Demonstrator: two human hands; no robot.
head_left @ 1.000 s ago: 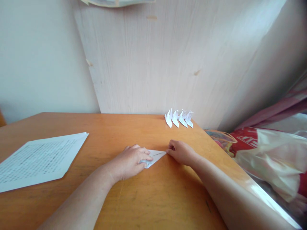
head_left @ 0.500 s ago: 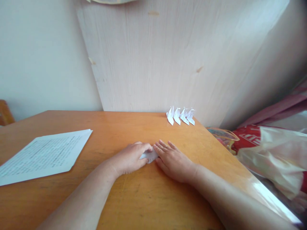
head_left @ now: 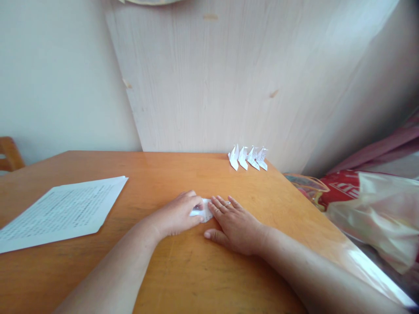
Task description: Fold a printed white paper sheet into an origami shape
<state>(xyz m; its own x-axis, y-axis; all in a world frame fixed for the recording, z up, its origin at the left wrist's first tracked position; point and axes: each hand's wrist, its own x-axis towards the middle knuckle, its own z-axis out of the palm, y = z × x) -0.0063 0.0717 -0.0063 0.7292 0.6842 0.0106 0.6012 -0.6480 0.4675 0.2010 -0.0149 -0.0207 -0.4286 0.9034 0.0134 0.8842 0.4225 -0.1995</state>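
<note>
A small folded piece of white paper (head_left: 207, 212) with printed marks lies on the wooden table (head_left: 183, 274) between my hands. My left hand (head_left: 181, 213) pinches its left side with curled fingers and thumb. Flat over its right part rests my right hand (head_left: 237, 226), fingers stretched out and thumb apart, touching the tabletop. The fingers of my right hand hide some of the paper. Beyond my hands, several folded paper cranes (head_left: 248, 158) stand in a row near the table's far right corner.
Printed sheets (head_left: 68, 209) lie stacked on the left of the table. A pale wood panel (head_left: 209, 87) rises behind the far edge. Past the right edge are a whitish plastic bag (head_left: 376, 213) and a red bag (head_left: 340, 187). Part of a wooden chair (head_left: 11, 152) shows at far left.
My right thumb has moved away from the paper, toward me, and spread from the fingers. More of the folded paper shows. My left hand keeps its grip.
</note>
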